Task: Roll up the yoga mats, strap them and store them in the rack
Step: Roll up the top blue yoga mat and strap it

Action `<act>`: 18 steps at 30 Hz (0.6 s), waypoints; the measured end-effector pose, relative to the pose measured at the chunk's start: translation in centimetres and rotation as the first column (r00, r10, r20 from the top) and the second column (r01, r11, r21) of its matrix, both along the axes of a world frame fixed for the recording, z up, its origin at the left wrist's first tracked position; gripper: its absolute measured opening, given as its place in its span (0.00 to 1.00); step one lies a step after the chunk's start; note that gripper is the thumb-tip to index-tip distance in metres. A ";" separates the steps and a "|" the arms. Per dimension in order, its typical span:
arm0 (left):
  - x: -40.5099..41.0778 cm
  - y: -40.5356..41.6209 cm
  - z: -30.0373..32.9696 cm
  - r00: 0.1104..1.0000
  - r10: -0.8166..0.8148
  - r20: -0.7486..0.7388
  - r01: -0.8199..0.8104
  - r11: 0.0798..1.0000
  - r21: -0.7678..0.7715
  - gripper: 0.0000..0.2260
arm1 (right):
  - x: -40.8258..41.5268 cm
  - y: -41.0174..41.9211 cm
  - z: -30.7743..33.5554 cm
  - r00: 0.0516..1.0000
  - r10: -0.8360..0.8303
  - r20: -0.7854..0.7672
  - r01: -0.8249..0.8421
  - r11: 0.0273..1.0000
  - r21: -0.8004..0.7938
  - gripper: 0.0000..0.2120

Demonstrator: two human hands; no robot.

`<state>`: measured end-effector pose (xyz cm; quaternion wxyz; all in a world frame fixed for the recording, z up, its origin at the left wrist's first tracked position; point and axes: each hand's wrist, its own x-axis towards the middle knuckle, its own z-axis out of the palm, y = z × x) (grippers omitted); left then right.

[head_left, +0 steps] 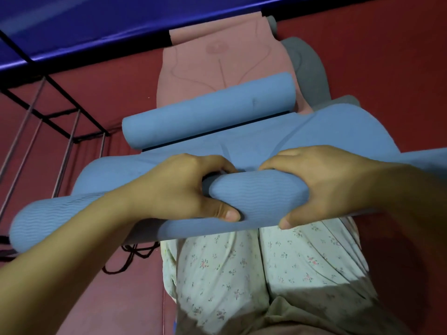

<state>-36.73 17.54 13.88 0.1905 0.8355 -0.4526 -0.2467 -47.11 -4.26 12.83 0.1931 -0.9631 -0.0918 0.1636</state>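
Red floor (387,68) beyond hands. Left hand (179,187), right hand (321,187) both clasp blue mat roll (256,197) mid-length; foam soft, springy, likely light; hold firmly.

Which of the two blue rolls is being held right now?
The nearer blue roll, gripped by the left hand and right hand. The farther blue roll lies untouched.
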 end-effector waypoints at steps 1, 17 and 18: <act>0.3 -0.1 0.0 1.000 0.018 -0.017 -0.017 1.000 0.007 0.28 | 0.3 -0.1 0.1 1.000 0.005 -0.020 -0.005 1.000 0.003 0.36; 2.2 -0.1 -0.1 0.999 0.033 0.003 -0.033 0.999 0.029 0.24 | -2.0 2.3 -3.2 0.843 -0.007 0.538 0.047 0.997 -0.059 0.35; 2.0 0.2 0.0 0.997 0.029 0.070 -0.028 1.000 -0.006 0.24 | -1.8 2.1 -3.1 0.849 -0.011 0.529 0.042 0.998 -0.047 0.33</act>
